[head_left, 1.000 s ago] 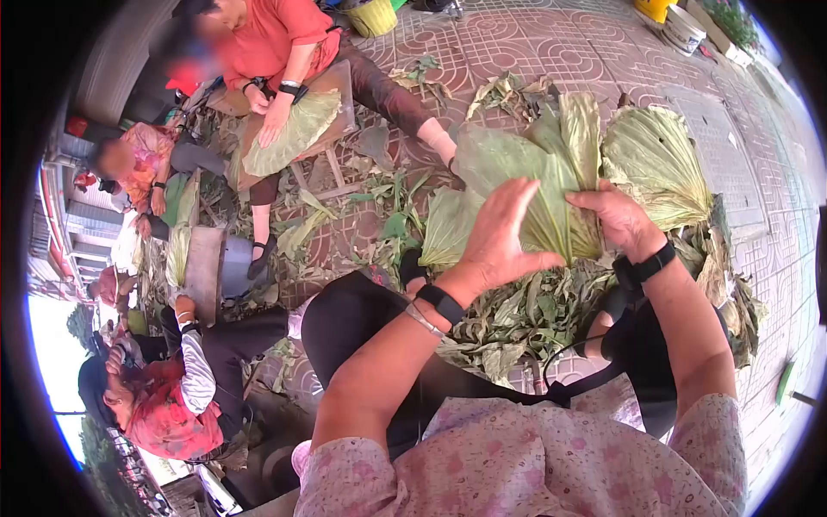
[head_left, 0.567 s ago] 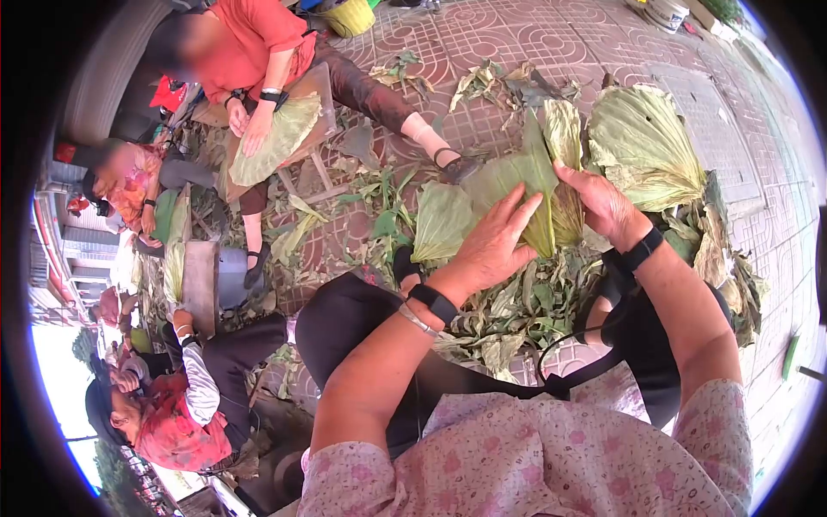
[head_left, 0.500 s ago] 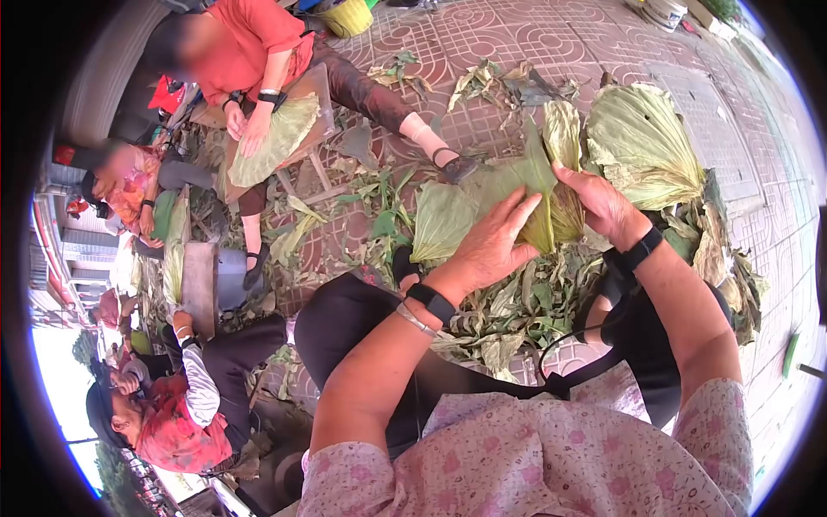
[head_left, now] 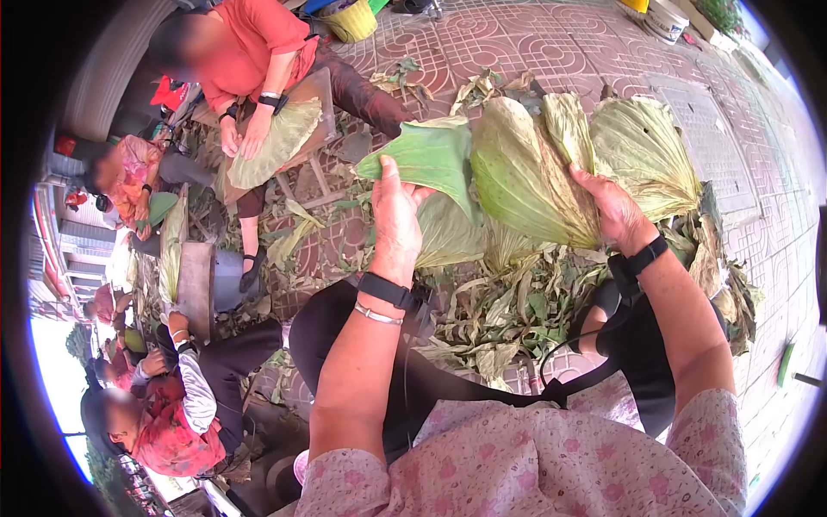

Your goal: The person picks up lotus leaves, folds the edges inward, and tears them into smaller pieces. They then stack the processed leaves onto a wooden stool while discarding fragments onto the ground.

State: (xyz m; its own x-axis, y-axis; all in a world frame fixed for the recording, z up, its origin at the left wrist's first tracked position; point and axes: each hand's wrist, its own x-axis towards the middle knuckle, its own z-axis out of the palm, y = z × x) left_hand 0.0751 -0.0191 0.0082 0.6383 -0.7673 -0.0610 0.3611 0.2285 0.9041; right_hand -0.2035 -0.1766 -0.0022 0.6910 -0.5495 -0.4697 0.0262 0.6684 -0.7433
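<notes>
My left hand (head_left: 398, 220) pinches the edge of a smooth green leaf (head_left: 435, 159) between thumb and fingers, holding it out to the left. Beside that green part, a broad yellow-green, fan-veined lotus leaf (head_left: 521, 164) with browned streaks stretches across to my right hand (head_left: 616, 207). The right thumb presses along its right edge near the narrow base, and the other fingers are partly hidden underneath. A narrow, crumpled dry leaf (head_left: 567, 129) stands behind the right thumb. Below the held leaf, a paler leaf (head_left: 444, 231) lies partly covered.
Large folded leaves (head_left: 646, 151) are stacked at the right. Torn leaf scraps (head_left: 517, 302) heap around my feet. Across from me, a person in an orange top (head_left: 258, 52) flattens a leaf on a board (head_left: 319, 112). Other seated people are at left; a yellow basket (head_left: 349, 21) stands behind.
My left hand has moved left and up from the middle, pulling the green leaf out sideways. The leaf between my hands has spread wide. My right hand stays nearly in place.
</notes>
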